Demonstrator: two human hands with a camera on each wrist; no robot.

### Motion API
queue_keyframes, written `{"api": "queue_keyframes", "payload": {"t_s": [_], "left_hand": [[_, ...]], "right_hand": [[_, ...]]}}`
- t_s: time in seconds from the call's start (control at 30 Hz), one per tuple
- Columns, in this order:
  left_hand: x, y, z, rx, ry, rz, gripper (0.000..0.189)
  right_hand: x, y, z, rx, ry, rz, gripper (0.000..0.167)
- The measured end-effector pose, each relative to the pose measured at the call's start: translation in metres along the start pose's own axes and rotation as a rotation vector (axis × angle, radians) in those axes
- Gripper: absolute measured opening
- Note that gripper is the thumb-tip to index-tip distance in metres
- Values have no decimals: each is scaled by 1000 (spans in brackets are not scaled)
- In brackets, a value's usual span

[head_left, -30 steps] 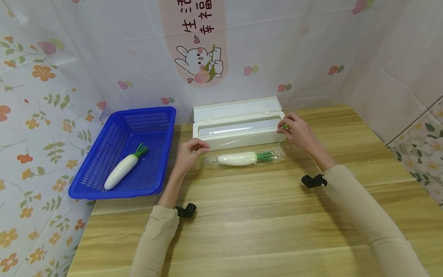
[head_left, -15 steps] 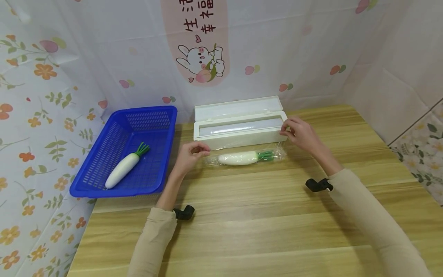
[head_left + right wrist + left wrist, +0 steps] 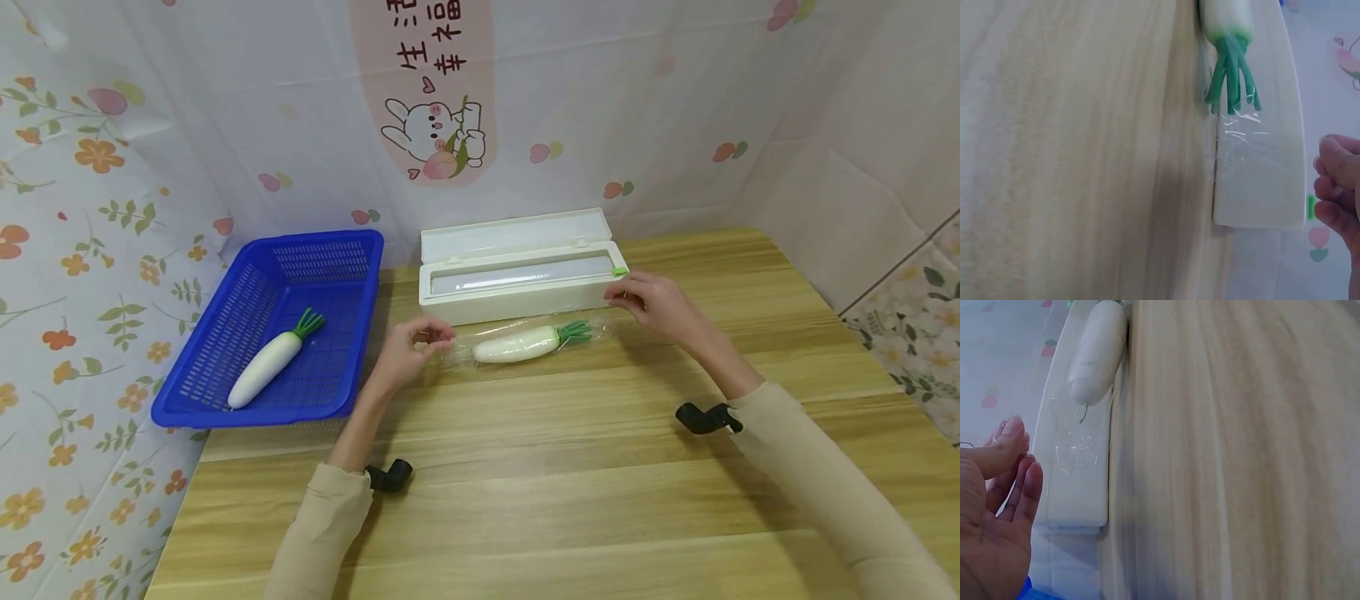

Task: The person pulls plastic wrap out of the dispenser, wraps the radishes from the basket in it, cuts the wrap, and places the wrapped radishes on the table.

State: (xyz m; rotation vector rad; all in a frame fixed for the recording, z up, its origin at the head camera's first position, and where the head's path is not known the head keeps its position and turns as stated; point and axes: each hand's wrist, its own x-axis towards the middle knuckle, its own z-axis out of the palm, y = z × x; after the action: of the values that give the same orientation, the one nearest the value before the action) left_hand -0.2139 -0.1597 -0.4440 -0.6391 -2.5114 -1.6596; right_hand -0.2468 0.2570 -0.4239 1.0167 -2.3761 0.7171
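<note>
A white radish (image 3: 517, 344) with green stalks, a look-alike of a daikon, lies on the table wrapped in clear cling film (image 3: 459, 357). Its stalks (image 3: 1232, 72) point to the right. My left hand (image 3: 411, 346) pinches the film's left edge between thumb and fingers. On the other side, my right hand (image 3: 652, 304) pinches the right edge just in front of the dispenser's corner. Behind the radish stands a long white cling film dispenser (image 3: 517, 302), lid raised, with a film roll inside. A green slider (image 3: 620, 271) sits at its right end.
A blue plastic basket (image 3: 367, 333) stands on the left, holding another white radish (image 3: 266, 367) with green stalks. The wooden table (image 3: 540, 483) reaches toward me. A printed cloth (image 3: 300, 117) hangs close behind the dispenser.
Both hands have come slightly toward me with the film's edge. The wrapped radish has tilted a little, its left end nearer me. The green slider, covered by my right hand before, now shows.
</note>
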Motion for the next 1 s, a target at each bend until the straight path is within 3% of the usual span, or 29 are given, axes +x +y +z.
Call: {"api": "queue_keyframes", "payload": {"t_s": [0.3, 0.63, 0.87, 1.0], "left_hand": [[-10, 2, 1, 16, -100, 46, 9], [-14, 1, 5, 82, -220, 88, 13], [-15, 6, 7, 204, -298, 67, 13], [-13, 7, 10, 291, -302, 80, 13]], "right_hand": [[-13, -1, 2, 48, -45, -44, 25], [-19, -1, 8, 25, -150, 25, 25], [-18, 1, 14, 26, -245, 81, 25], [-16, 1, 16, 25, -279, 109, 21]]}}
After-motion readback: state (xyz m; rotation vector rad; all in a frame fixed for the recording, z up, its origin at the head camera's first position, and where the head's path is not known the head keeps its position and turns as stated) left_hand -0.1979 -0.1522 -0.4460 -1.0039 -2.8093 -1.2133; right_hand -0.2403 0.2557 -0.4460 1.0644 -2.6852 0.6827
